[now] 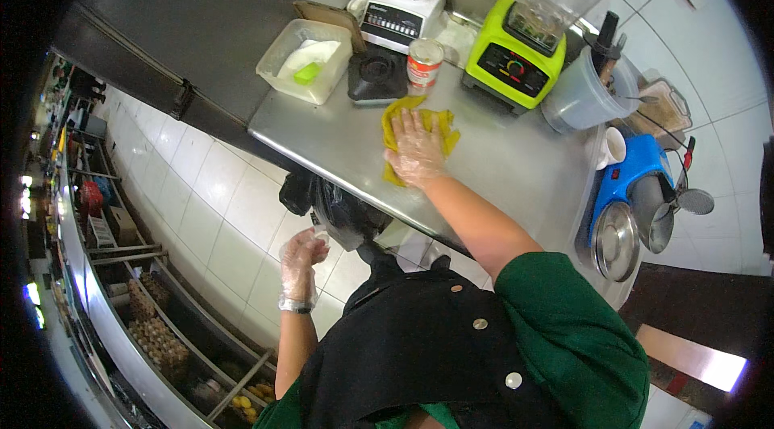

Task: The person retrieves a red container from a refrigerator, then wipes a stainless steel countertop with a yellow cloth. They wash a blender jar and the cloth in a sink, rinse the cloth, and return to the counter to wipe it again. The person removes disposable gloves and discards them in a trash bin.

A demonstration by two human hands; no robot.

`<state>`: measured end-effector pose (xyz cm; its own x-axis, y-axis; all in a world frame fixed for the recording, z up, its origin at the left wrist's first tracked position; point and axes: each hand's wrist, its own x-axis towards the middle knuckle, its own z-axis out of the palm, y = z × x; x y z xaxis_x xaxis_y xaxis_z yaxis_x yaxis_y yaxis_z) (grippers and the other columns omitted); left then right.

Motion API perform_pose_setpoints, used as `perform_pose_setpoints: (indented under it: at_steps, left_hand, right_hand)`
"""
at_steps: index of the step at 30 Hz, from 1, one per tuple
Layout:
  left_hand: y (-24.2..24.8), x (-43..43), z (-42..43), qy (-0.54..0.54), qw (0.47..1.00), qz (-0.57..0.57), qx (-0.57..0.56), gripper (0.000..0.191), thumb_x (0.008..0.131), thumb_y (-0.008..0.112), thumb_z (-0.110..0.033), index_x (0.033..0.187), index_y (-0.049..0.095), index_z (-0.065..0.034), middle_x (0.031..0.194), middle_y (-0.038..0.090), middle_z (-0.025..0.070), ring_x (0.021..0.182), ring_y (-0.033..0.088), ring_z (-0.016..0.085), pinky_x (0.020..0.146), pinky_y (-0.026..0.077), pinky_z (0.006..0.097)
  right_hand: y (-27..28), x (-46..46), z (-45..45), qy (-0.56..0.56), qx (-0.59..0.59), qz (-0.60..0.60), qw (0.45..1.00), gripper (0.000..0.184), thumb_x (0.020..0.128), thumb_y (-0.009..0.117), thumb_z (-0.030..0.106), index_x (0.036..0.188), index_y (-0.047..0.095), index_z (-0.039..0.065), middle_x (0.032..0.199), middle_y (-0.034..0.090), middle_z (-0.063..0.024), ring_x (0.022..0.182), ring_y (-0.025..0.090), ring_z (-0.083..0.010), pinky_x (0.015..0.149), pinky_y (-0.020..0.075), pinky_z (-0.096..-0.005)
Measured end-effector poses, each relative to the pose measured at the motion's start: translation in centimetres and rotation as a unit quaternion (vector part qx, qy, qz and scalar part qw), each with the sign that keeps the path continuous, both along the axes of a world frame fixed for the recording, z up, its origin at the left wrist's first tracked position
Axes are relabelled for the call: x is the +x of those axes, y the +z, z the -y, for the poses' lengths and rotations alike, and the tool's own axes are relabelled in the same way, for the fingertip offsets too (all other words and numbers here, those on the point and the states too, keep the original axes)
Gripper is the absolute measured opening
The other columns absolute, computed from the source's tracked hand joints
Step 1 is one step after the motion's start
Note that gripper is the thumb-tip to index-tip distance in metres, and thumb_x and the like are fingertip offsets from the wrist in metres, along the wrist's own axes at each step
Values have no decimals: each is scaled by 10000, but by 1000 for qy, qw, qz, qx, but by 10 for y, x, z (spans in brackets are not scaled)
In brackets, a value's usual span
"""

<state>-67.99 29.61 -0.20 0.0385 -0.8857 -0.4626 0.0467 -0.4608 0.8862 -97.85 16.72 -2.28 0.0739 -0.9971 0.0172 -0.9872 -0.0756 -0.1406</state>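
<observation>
My right hand (pixel 417 148), in a clear plastic glove, lies flat with spread fingers on a yellow cloth (pixel 448 126) and presses it against the stainless steel counter (pixel 351 132). Just beyond the cloth stands a tin can (pixel 425 63) with a red and white label, beside a black blender lid (pixel 378 75). My left hand (pixel 303 253), also gloved, hangs over the floor off the counter's front edge. Its fingers are curled, and whether something small is between them cannot be told.
A plastic tub (pixel 266 66) of white powder with a green scoop (pixel 307 73), a white blender (pixel 399 11) and a green blender (pixel 517 60) line the back. At right are a utensil bucket (pixel 583 96), a white cup (pixel 612 146) and a blue appliance (pixel 641 157). Black bags (pixel 344 211) hang below the edge.
</observation>
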Motion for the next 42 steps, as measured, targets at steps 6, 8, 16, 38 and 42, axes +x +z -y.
perform_pose_setpoints:
  at_steps: [6,8,16,38,42]
  left_hand:
    - [-142,175,-45,-177,917,290,207,399,922,548,-313,1242,582,-78,1264,578,179,1192,530,337,1012,417,412]
    - [-227,283,-127,-333,837,398,173,331,922,532,-261,1179,612,-69,1238,595,156,1174,540,317,994,435,401]
    - [-234,336,-175,-201,833,374,356,349,899,543,-254,1181,596,-55,1091,626,142,984,582,255,831,479,385]
    - [-252,224,-197,-342,829,398,196,316,872,567,-286,1098,618,-71,1106,657,99,976,634,315,852,507,423]
    - [-247,219,-184,-313,832,402,220,315,876,555,-295,1087,618,-70,1098,658,105,977,637,310,854,505,426]
  right_hand:
    - [-20,-96,-44,-106,-99,-68,987,639,870,568,346,1422,397,71,1483,378,-136,1387,316,-301,1143,200,-479]
    - [-19,-133,-63,-127,-113,-87,982,629,863,567,321,1418,402,75,1484,375,-135,1378,326,-323,1131,225,-475]
    - [66,-120,-18,-288,-169,30,942,487,704,669,192,1162,595,43,1090,616,-219,1014,584,-373,906,444,-476]
    - [119,-7,118,417,17,39,908,576,587,746,281,1039,574,-32,1020,555,-223,1014,543,-394,910,452,-455]
    - [277,-36,90,295,-60,89,949,594,616,716,241,1148,571,20,1097,556,-200,1056,546,-358,943,441,-423]
